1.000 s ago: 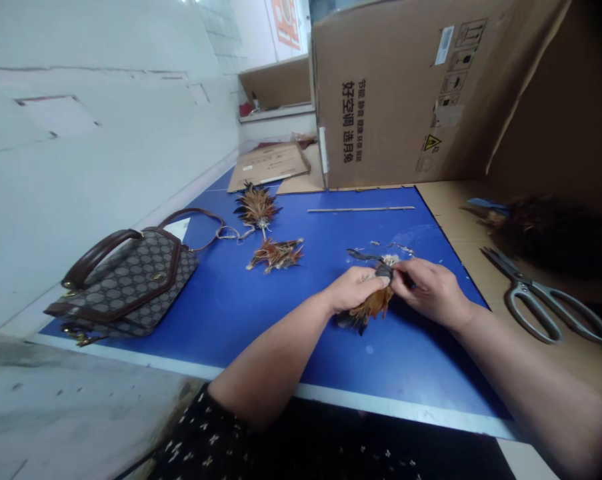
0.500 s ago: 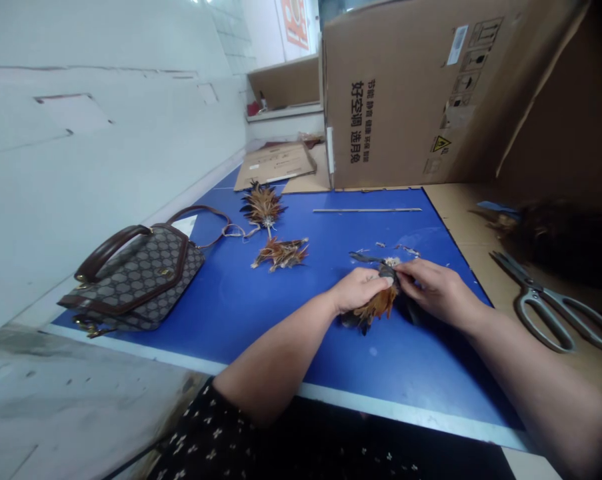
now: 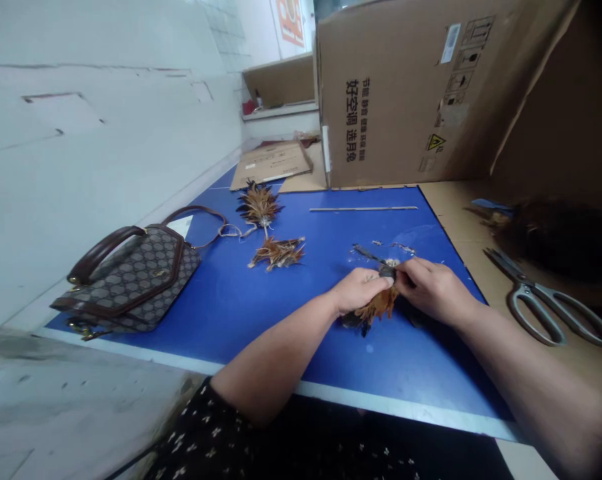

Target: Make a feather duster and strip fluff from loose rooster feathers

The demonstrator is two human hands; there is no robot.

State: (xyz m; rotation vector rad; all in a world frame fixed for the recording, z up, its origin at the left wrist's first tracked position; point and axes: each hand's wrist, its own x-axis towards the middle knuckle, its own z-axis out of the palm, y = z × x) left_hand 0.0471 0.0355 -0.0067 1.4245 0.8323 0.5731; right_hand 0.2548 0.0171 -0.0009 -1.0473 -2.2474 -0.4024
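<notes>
My left hand [image 3: 357, 291] is closed around a small bunch of orange-brown feathers [image 3: 375, 308] that hangs below my fingers, just above the blue table top [image 3: 241, 300]. My right hand [image 3: 433, 288] meets it from the right, fingers pinched on the dark, grey top end of the same bunch. A dark feather [image 3: 368, 253] and several small scraps lie just beyond my hands. Two finished feather bunches rest farther off: a flat one [image 3: 277, 252] and a fan-shaped one [image 3: 257, 205].
A patterned brown handbag [image 3: 125, 279] sits at the left with its strap trailing right. Large scissors [image 3: 548, 303] and a dark feather pile [image 3: 555, 233] lie on cardboard at the right. A big cardboard box [image 3: 405, 93] stands behind, with a thin stick [image 3: 363, 209] before it.
Both hands stay together on the feather bunch with only slight finger shifts. The view itself sways a little.
</notes>
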